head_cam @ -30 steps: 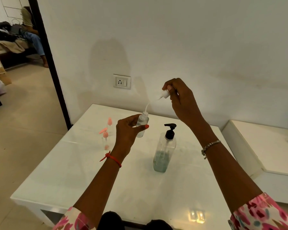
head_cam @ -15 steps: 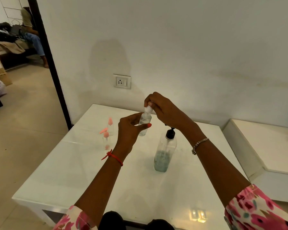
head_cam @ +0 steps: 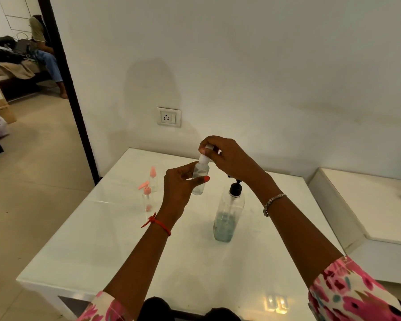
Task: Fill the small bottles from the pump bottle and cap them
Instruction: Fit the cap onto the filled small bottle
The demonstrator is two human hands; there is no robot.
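**A:** Where are we on the bottles?

**B:** I judge I'm at the capping step on one of them. My left hand (head_cam: 181, 185) is in the middle of the frame, raised above the desk (head_cam: 125, 239), its grip clamped round a small clear bottle (head_cam: 200, 180). My right hand (head_cam: 230, 157) is just above it, its grip pinched on the white cap (head_cam: 205, 157), which sits at the bottle's neck.

**A:** Is the cap seated?

**B:** I can't tell, because my fingers hide the joint. I'd guess it needs twisting down. I can't read the liquid level in that bottle either.

**A:** And the rest?

**B:** The pump bottle (head_cam: 228, 214) stands upright on the desk, just lower right of my hands. Its black pump is on and bluish liquid sits low in its body. Left of centre, two more small bottles stand close together, the far pink-topped bottle (head_cam: 152, 179) and the near pink-topped bottle (head_cam: 147, 200). Both wear their tops, so they look capped. The near one has a pink piece sticking out sideways, perhaps a flip lid standing open. Both are too small for me to tell whether they hold liquid.

**A:** So what's left?

**B:** By my reckoning I seat this cap, set the bottle down and check the two pink ones, closing that lid if it is open.
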